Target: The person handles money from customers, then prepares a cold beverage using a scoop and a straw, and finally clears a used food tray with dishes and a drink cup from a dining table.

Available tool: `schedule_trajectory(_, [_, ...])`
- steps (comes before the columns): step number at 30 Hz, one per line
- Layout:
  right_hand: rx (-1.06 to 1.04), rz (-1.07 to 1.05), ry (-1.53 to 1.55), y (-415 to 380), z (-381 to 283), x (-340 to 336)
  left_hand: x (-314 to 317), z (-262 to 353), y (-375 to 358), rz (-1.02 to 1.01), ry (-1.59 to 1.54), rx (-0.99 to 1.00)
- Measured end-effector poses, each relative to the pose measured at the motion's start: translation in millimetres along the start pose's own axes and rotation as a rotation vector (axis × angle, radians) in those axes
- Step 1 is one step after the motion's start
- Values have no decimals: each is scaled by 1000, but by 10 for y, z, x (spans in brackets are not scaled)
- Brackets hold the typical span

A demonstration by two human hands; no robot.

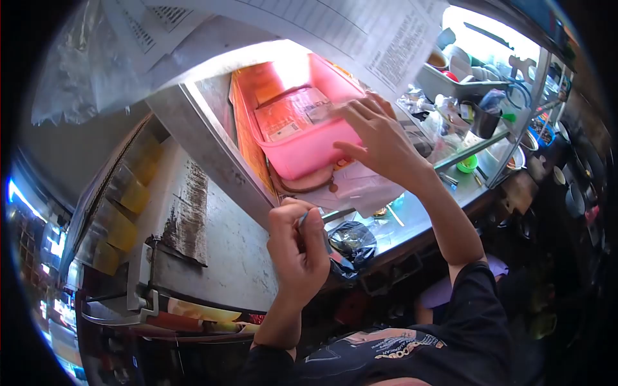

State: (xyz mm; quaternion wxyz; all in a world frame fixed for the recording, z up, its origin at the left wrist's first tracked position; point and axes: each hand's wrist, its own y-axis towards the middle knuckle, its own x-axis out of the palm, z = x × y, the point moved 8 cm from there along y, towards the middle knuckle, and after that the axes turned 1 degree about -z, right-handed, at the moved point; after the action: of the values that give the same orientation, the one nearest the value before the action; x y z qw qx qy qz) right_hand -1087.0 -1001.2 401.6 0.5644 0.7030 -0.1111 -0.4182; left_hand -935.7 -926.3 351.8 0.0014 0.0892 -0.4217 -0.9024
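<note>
My left hand [299, 251] is closed in a fist around a thin grey strip-like item [339, 215], whose end sticks out to the right; its kind cannot be made out. A pink plastic tub [297, 154] stands just beyond, with flat reddish printed papers or packets [283, 119] inside. Over the tub's right side reaches my right hand [376, 135], fingers apart and slightly blurred, with nothing visible in it. Below the tub lie a dark cord loop [302, 189] and pale translucent plastic [360, 190].
Printed sheets [322, 26] hang overhead. A black plastic bag [353, 241] rests at the counter's edge. On the right, a metal rack [524, 128] holds a dish tub [444, 83] and a green bowl [467, 163]. A metal cabinet [225, 238] stands left.
</note>
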Motion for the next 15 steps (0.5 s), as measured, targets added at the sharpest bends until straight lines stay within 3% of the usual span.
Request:
schedule_trajectory(3, [44, -195, 181, -29, 188, 113, 38, -76, 108, -33, 254, -73])
schedule_trajectory(8, [38, -196, 189, -299, -137, -149, 40, -163, 37, -12, 433, -152])
schedule_trajectory(11, [39, -228, 204, -437, -230, -220, 18, -221, -56, 47, 597, 102])
schedule_trajectory(15, [37, -399, 265, -354, -269, -272, -13, -224, -147, 21, 519, 68])
